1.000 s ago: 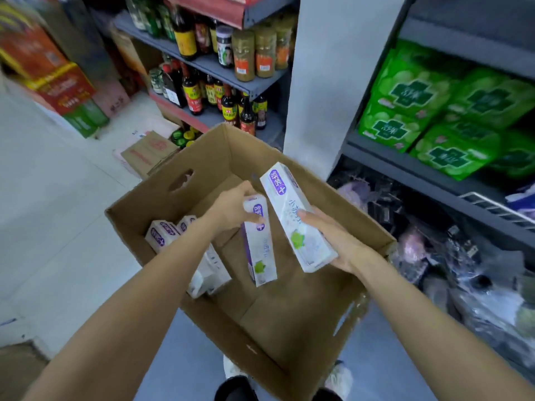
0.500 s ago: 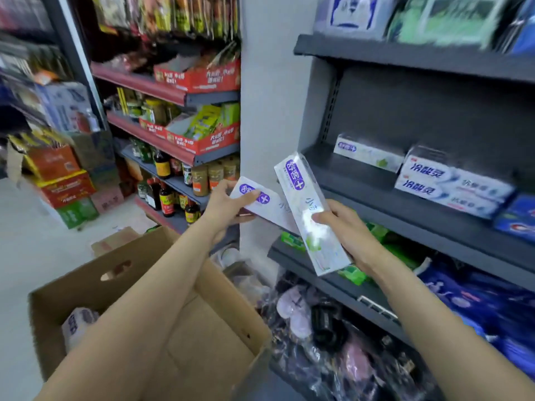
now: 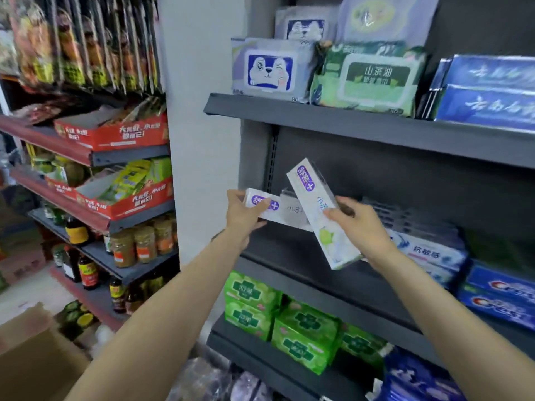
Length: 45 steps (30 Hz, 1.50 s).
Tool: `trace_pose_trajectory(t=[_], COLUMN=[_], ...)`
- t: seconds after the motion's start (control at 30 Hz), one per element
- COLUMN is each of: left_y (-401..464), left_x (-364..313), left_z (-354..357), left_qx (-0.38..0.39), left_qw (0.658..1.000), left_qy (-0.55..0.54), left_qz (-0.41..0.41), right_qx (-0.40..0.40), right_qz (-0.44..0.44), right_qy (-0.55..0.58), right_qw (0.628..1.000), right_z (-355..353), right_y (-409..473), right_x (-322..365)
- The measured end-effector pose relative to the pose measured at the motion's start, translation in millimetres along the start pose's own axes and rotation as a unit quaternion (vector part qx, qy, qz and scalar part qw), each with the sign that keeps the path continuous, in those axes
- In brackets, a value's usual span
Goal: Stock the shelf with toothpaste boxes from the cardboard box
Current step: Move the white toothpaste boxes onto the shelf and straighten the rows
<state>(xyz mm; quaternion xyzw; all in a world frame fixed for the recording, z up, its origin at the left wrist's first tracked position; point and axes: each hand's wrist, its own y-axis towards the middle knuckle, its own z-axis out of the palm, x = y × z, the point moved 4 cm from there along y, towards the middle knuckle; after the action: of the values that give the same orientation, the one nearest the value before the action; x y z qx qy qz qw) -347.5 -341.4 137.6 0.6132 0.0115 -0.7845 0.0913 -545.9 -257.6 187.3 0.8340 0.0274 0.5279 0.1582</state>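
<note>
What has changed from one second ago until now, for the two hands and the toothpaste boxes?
Both hands rose out of the cardboard box to the dark middle shelf. The left hand now holds its toothpaste box lying level at the shelf's left end; the right hand holds the other toothpaste box tilted beside it. Each hand grips the same box as before; neither has been released.

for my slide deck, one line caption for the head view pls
Each hand, left hand and right hand, holds a white toothpaste box at the dark shelf.
</note>
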Motion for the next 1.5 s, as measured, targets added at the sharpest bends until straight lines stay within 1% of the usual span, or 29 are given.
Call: trace_pose_trajectory(t=[0.17,0.3,0.37,0.4,0.47,0.53,0.6,0.73,0.9,1.03,1.17,1.27,1.33,1.37,1.43,1.5], left_y=[39,67,78,84,96,105,111,118,125,126,130,110,114,116,117,116], left_x=[22,33,37,40,46,55,63,63,59,57,66,52,59,60,59,55], left_z=[34,49,53,53,53,51,50,55,57,52,46,51,46,43,40,41], left_qx=[0.006,0.017,0.026,0.030,0.048,0.071,0.084,0.103,0.075,0.056,0.025,0.047,0.045,0.040,0.033,0.055], left_qw=[0.999,0.998,0.996,0.992,0.973,0.952,0.944,0.936,0.925,0.946,0.981,0.991,0.992,0.993,0.992,0.992], left_qy=[0.006,0.027,0.069,0.113,0.226,0.297,0.318,0.335,0.372,0.320,0.190,0.112,0.062,0.045,0.037,0.057], left_qz=[-0.033,-0.046,-0.048,-0.037,-0.005,-0.008,-0.019,-0.005,0.016,0.019,-0.013,-0.064,-0.096,-0.098,-0.113,-0.101], right_qx=[-0.024,-0.007,0.007,0.009,0.012,0.018,0.027,0.042,0.045,0.048,0.099,0.101,0.091,0.091,0.102,0.120], right_qz=[0.030,0.025,0.023,0.026,0.033,0.038,0.038,0.032,0.028,-0.006,-0.051,-0.064,-0.066,-0.068,-0.070,-0.074], right_qy=[-0.001,-0.009,-0.003,0.006,0.019,0.031,0.031,-0.010,-0.017,-0.061,-0.163,-0.236,-0.286,-0.311,-0.348,-0.368], right_qw=[0.999,1.000,1.000,1.000,0.999,0.999,0.998,0.999,0.998,0.997,0.980,0.964,0.952,0.944,0.929,0.919], right_z=[-7,-10,-11,-11,-11,-11,-11,-5,6,12,21,25,27,28,32,36], right_y=[44,69,79,82,88,94,96,103,115,120,123,124,125,125,124,123], right_x=[-9,-13,-16,-18,-21,-23,-25,-33,-42,-43,-39,-36,-37,-37,-40,-45])
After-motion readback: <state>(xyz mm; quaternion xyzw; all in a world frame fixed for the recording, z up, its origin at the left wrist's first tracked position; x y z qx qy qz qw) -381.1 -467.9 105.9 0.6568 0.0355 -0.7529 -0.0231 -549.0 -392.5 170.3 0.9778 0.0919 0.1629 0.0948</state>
